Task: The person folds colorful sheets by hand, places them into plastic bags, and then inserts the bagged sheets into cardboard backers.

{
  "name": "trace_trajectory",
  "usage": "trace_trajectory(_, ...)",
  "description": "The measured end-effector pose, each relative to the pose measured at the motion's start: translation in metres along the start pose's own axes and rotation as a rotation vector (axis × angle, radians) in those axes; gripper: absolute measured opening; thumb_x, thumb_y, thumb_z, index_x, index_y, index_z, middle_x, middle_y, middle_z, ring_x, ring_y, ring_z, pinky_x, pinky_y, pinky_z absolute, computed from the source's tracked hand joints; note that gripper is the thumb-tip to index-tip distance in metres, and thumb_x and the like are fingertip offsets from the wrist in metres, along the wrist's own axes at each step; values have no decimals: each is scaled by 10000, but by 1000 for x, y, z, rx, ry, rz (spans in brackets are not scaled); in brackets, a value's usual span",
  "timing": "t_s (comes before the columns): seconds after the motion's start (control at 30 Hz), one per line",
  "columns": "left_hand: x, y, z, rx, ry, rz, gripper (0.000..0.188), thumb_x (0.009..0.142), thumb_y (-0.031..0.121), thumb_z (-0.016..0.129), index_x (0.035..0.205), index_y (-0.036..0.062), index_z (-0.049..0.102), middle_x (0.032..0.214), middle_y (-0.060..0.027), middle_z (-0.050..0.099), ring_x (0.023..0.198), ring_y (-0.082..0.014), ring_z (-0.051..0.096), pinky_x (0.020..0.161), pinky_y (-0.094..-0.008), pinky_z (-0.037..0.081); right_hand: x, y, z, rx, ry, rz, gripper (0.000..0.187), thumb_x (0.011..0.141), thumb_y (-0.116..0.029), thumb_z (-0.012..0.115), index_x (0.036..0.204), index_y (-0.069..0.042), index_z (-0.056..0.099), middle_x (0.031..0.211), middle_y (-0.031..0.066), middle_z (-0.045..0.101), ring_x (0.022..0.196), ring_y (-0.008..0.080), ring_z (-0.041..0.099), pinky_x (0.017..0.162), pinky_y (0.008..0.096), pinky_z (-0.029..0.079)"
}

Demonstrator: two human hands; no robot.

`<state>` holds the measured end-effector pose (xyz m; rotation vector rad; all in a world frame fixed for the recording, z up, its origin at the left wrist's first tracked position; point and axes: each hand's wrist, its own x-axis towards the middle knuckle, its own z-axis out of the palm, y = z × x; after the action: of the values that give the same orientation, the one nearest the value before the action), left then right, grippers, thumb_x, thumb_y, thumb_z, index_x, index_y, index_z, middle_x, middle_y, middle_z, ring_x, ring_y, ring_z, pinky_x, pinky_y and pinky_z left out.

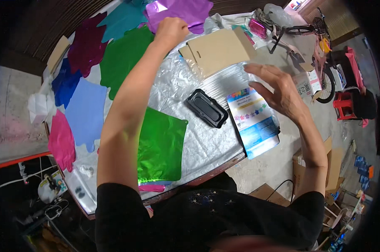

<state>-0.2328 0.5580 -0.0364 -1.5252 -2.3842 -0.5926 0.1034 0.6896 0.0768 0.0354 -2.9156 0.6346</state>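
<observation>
And here's the left hand (171, 32) at the far side of the table (202, 153), fingers curled into a loose fist over the purple foil piece (190, 12); whether it grips that foil, I cannot tell. The purple piece lies at the far edge, its long axis running roughly left to right across the person's view, a green foil sheet (125, 54) and a teal foil piece (120, 19) to its left.

Over on the right, the right hand (278, 90) is half open, thumb and fingers well parted, nothing visible between them! It hangs just beyond the printed card (257, 126), whose colourful heading end points away from the person; the card's long axis tips slightly, far end left, near end right, reaching past the table edge.

Between the arms sits a black case (207, 108), long axis slanting from far left to near right, and beyond it lies a tan cardboard piece (219, 50).
</observation>
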Motion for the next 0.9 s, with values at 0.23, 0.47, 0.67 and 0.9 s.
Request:
trace_trajectory(0.23,-3,-14,-4,-399,47,-538,319,752,359,850,942,105,814,867,-74,776,766,-174,724,751,-319,558,94,49,32,26,19,-74,438,913,0,619,1344,-70,592,1285,200,653,1144,389,643,963,445,518)
trace_trajectory(0.47,-2,-15,1,-381,59,-546,343,716,375,884,918,106,818,822,-56,772,724,-132,700,711,-310,547,189,94,82,-141,154,-150,510,915,-34,546,1413,-144,553,1398,206,571,1263,385,568,1031,497,478)
trace_trajectory(0.67,-6,-15,-2,-383,69,-508,349,740,384,872,905,82,814,772,-45,760,682,-119,679,670,-311,536,203,97,101,-402,153,-103,558,871,-54,576,1400,-229,589,1555,144,432,1402,339,450,1072,577,427)
trace_trajectory(0.9,0,-23,5,-541,82,-658,316,815,365,813,888,57,807,724,-10,728,657,-84,619,641,-288,508,191,98,101,-522,124,-111,506,905,-89,581,1396,-214,589,1526,156,466,1378,347,472,1102,534,403)
